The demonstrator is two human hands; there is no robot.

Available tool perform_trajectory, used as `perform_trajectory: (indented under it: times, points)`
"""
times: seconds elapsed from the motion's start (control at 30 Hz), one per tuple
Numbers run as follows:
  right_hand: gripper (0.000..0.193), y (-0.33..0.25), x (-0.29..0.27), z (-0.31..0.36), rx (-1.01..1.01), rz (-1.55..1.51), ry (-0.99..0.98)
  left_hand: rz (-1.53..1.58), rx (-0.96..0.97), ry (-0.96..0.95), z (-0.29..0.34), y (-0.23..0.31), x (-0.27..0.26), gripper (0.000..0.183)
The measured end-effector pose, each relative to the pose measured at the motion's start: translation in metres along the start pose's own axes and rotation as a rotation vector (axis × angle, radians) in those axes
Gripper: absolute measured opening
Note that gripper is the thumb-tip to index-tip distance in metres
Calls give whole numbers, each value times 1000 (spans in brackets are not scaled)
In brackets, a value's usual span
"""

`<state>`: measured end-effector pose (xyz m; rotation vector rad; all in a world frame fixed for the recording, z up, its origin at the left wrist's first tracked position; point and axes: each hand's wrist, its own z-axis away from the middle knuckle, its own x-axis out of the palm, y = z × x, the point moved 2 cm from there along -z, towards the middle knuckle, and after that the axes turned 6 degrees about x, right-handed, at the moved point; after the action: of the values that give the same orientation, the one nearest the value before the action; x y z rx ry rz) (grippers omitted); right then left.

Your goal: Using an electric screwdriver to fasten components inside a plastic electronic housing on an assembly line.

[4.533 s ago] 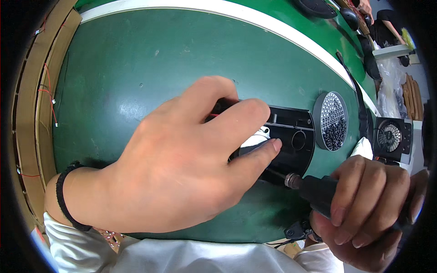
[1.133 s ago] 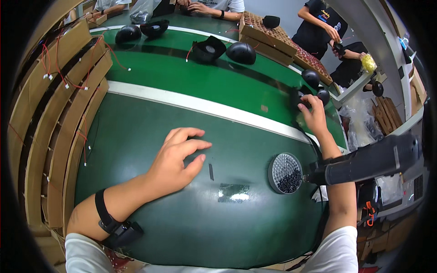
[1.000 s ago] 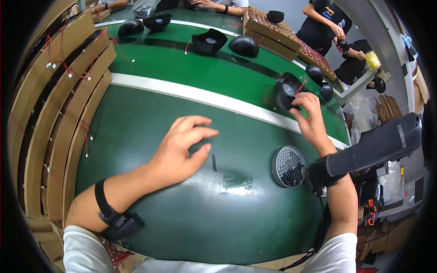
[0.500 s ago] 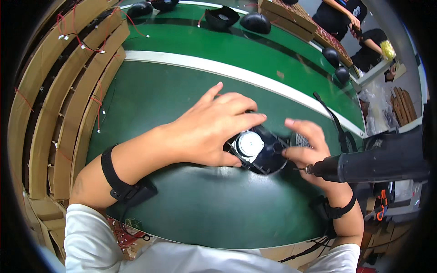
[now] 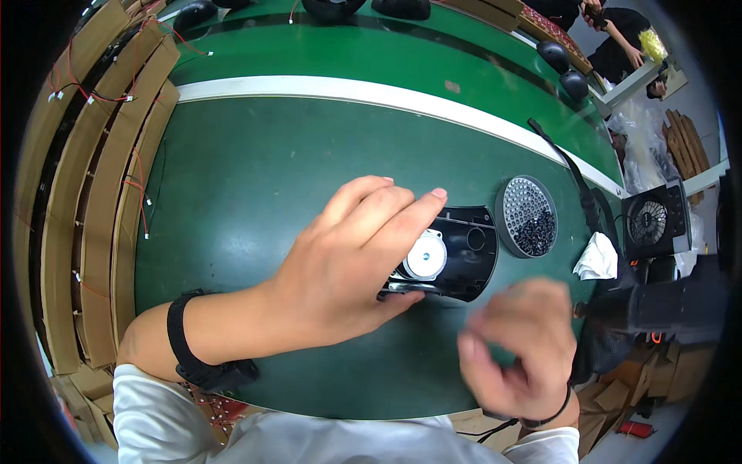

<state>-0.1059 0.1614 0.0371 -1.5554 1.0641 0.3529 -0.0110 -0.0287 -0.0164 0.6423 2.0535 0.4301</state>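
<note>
My left hand (image 5: pixel 348 255) grips a glossy black plastic housing (image 5: pixel 473 267) on the green worktop, fingers over its far edge and thumb along the near edge. Inside the housing sits a round speaker driver (image 5: pixel 426 255) with a whitish back, partly covered by my fingers. My right hand (image 5: pixel 525 348) is off the housing, lower right of it, smeared by motion with its fingers curled; whether anything is in it does not show. Beyond it stands a round grey dish (image 5: pixel 526 215) of small black screws. A dark cylindrical power screwdriver (image 5: pixel 653 305) juts in from the right, blurred.
Cardboard trays (image 5: pixel 97 209) with red wires line the left side. Black housings (image 5: pixel 402 8) lie on the green conveyor (image 5: pixel 371 58) beyond a white rail (image 5: pixel 325 87). A white cloth (image 5: pixel 597 257), a black strap (image 5: pixel 568 158) and a small fan (image 5: pixel 649 220) are at right. Other people stand far right.
My right hand has left the housing and come down toward me. The screwdriver is now farther right, and the screw dish shows fully. My left hand still holds the housing.
</note>
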Motion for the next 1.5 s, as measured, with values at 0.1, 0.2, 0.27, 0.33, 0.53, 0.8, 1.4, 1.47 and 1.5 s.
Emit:
perform_trajectory:
  times: [0.1, 0.2, 0.27, 0.33, 0.53, 0.8, 1.4, 1.47, 1.5]
  points:
    - [37, 8, 9, -22, 2, 343, 181, 17, 21, -15, 3, -4, 6, 102]
    - [41, 19, 18, -29, 88, 331, 89, 57, 28, -31, 4, -7, 7, 98]
    - [44, 24, 20, -32, 88, 353, 20, 48, 41, -15, 4, -10, 8, 97]
    - [45, 24, 20, -34, 83, 376, 34, 42, 54, -1, 4, -12, 9, 96]
    - [48, 30, 25, -34, 56, 383, 80, 29, 52, -17, 5, -13, 6, 89]
    - [48, 36, 24, -33, 26, 344, 104, 47, 77, 35, 1, -13, 6, 83]
    - [49, 39, 23, -30, 38, 313, 100, -34, 219, -79, -2, -15, 4, 33]
    - [47, 39, 24, -29, 64, 297, 105, -41, 230, -72, -2, -16, 5, 33]
    - [47, 39, 24, -29, 64, 296, 107, -49, 240, -63, -1, -17, 6, 34]
